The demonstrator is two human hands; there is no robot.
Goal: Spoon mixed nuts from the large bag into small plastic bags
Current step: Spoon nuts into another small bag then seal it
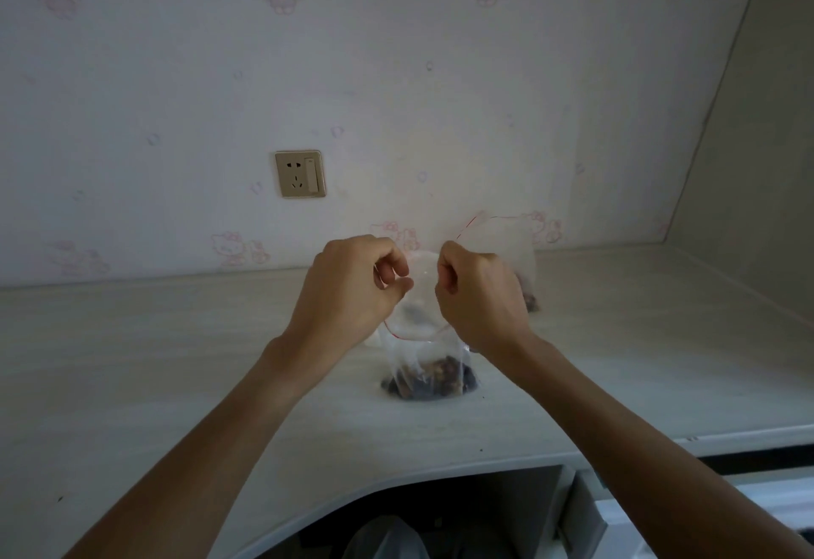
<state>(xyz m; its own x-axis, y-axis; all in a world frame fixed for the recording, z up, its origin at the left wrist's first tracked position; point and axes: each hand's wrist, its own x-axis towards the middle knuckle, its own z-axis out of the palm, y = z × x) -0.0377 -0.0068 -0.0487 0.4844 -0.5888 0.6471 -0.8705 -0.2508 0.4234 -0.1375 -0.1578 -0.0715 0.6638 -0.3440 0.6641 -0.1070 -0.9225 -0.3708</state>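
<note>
Both hands' grip (pinching) atop small bag (425, 364), nuts below.

On the desk (176, 360), a small bag (429, 364) with nuts (429, 380) in its bottom, pinched at the mouth between left hand (352, 290) and right hand (478, 294), with another bag (513, 246) behind to the right and a wall socket (300, 174) above left.

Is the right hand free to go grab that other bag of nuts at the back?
Probably not yet: the right hand is pinching the front bag's rim, though the back bag sits just behind it, nothing between.
</note>
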